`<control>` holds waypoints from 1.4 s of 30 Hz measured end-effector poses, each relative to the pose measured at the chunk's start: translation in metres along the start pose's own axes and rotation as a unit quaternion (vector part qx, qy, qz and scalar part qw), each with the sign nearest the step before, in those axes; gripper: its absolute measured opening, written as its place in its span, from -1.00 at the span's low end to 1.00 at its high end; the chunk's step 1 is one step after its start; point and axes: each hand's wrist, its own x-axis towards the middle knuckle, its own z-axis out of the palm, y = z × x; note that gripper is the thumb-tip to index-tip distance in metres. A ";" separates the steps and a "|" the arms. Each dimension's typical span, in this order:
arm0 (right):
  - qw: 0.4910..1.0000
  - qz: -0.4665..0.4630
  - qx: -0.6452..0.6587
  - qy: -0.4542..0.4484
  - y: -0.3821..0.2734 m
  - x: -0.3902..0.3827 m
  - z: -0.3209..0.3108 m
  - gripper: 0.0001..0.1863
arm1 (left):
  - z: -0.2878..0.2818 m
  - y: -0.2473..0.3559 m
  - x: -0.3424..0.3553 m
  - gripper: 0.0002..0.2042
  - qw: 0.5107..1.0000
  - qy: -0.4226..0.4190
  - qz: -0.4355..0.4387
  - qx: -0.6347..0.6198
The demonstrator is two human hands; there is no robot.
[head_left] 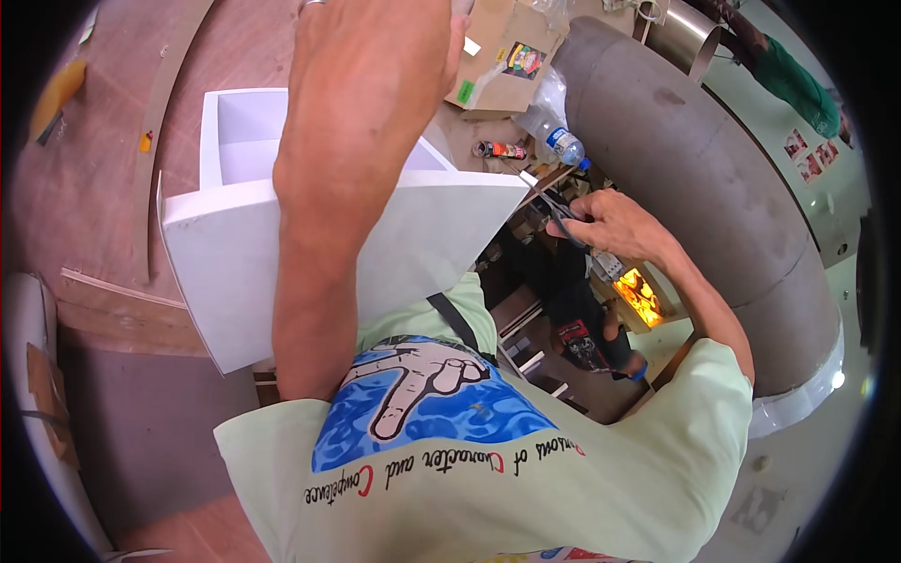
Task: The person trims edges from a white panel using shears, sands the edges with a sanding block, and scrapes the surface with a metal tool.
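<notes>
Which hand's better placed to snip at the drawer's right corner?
Right hand, I'd say: it holds the scissors close to that corner of the drawer. The left hand reaches across the drawer, away from the corner, its fingertips not clearly visible.

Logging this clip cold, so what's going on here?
A person in a pale green shirt holds dark scissors in the right hand, near one corner of a white drawer-like box. The left hand reaches over it, its grip not clear. A plastic bottle and a cardboard box lie beyond.
</notes>
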 end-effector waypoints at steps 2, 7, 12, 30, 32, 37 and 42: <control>0.999 -0.031 0.020 0.015 0.010 0.000 0.006 -0.62 | 0.001 -0.001 0.000 -0.73 1.000 0.003 0.004 -0.013; 0.999 -0.023 0.017 0.027 0.024 0.003 0.012 -0.58 | 0.002 -0.003 0.006 -0.74 1.000 -0.007 -0.003 -0.004; 0.989 -0.019 0.102 0.110 0.050 0.002 0.041 -0.58 | -0.002 0.000 0.008 -0.72 1.000 -0.016 0.002 -0.003; 0.736 -0.220 -0.061 0.637 0.088 -0.018 0.215 -0.60 | 0.014 0.134 -0.085 -0.52 0.890 -0.328 0.301 -0.101; 0.709 -0.229 -0.073 0.663 0.089 -0.027 0.248 -0.59 | 0.012 0.159 -0.119 -0.61 0.871 -0.378 0.313 -0.031; 0.627 -0.226 -0.073 0.742 0.089 -0.024 0.332 -0.58 | 0.023 0.171 -0.181 -0.63 0.831 -0.433 0.348 -0.041; 0.639 -0.263 0.054 0.721 0.098 0.024 0.402 -0.56 | 0.021 0.165 -0.236 -0.66 0.898 -0.280 0.338 0.017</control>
